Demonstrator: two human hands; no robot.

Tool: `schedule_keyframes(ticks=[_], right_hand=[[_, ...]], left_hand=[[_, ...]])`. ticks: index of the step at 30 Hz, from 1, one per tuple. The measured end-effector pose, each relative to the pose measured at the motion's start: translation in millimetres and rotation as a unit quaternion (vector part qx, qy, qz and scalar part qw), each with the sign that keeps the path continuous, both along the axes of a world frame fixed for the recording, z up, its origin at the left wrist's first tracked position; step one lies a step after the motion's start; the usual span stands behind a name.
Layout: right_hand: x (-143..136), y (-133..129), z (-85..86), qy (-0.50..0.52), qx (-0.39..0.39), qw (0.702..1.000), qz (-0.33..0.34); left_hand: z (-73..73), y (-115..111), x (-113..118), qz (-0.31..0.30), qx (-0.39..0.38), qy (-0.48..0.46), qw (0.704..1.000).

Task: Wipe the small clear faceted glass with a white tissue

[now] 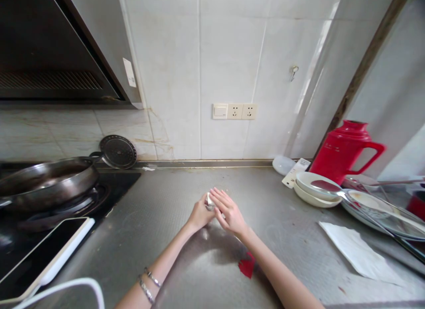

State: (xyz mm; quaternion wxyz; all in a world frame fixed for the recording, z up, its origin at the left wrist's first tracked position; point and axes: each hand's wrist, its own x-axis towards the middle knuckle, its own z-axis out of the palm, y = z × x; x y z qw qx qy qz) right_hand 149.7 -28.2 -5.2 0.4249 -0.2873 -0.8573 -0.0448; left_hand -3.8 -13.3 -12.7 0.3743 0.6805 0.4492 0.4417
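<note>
Left-hand [198,214] fingers curled round small white-and-silvery object [209,202]. Right-hand [229,212] fingers extended, close together, alongside it; cannot tell if pinching. Object between hands, above steel countertop [265,189]. Red scrap [246,265] beside right forearm.

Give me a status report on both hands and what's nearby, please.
Left hand gripping small whitish object. Right hand open, partly covering it. Red scrap on counter beside right forearm.
</note>
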Motion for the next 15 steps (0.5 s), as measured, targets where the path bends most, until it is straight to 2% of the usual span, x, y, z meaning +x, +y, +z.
schedule_keyframes(ticks=[4,10,13,15], right_hand=[[4.4,2.9,-0.8,0.049,-0.001,0.999,-0.019],[3.1,-0.7,-0.1,-0.014,0.052,0.998,0.026],[1.2,-1.3,0.5,-0.009,0.020,0.999,0.029],[1.6,0.3,-0.3,0.029,-0.010,0.999,0.014]], left_hand=[[0.3,2.9,-1.6,0.004,-0.038,-0.046,0.998],[-1.3,8.0,-5.8,-0.001,-0.033,-0.065,0.997],[-1.7,6.7,-4.5,-0.014,-0.026,-0.060,0.998],[-0.6,4.9,-2.9,-0.019,-0.041,-0.063,0.997]])
